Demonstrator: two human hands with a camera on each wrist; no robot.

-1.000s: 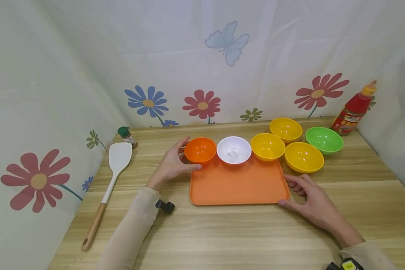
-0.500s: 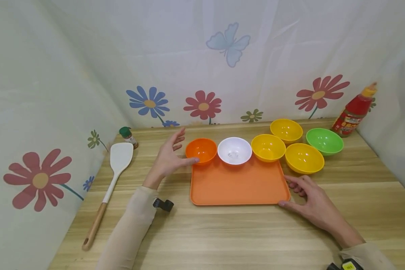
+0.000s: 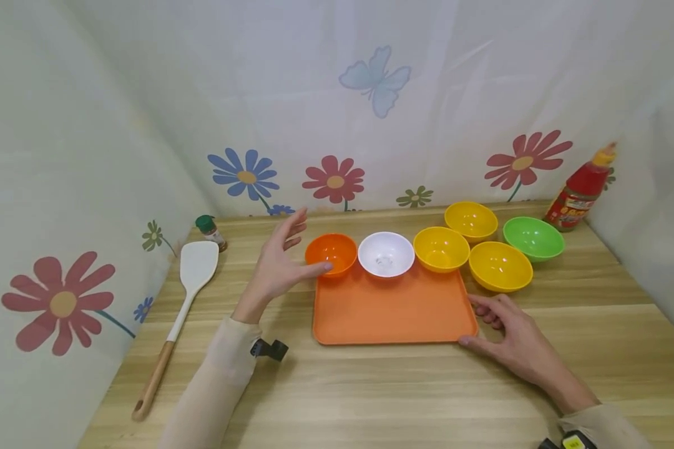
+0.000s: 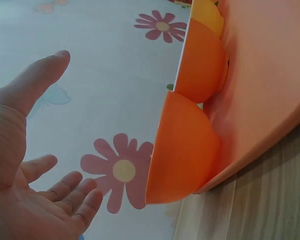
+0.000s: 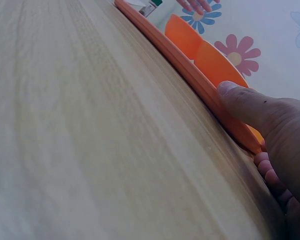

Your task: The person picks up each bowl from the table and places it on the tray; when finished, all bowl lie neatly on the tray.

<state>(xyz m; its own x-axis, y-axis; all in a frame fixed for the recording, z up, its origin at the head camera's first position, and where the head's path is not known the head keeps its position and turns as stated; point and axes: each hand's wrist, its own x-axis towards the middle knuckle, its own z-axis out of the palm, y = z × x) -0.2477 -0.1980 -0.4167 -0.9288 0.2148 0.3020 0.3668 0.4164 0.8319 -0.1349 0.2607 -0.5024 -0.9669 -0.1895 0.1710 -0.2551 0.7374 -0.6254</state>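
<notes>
An orange bowl point(image 3: 331, 255), a bowl with a white inside point(image 3: 386, 254) and a yellow bowl point(image 3: 441, 249) stand in a row along the far side of an orange tray point(image 3: 395, 312). To the left of the orange bowl, my left hand point(image 3: 278, 262) is held with fingers spread; its thumb overlaps the bowl's near rim in the head view. The left wrist view shows that hand point(image 4: 45, 165) holding nothing, apart from the bowls. My right hand point(image 3: 513, 340) grips the tray's near right corner, thumb point(image 5: 240, 97) on the front edge and fingers curled by the right side.
Right of the tray are two more yellow bowls point(image 3: 501, 267) and a green bowl point(image 3: 533, 239). A red sauce bottle point(image 3: 577, 193) stands in the back right corner. On the left lie a white spatula point(image 3: 182, 312) with a wooden handle and a green-capped jar point(image 3: 211, 232).
My left hand has come off the orange bowl's side, moving slightly left and up with its fingers straightening. The right hand stays at the tray corner; the bowls keep their places.
</notes>
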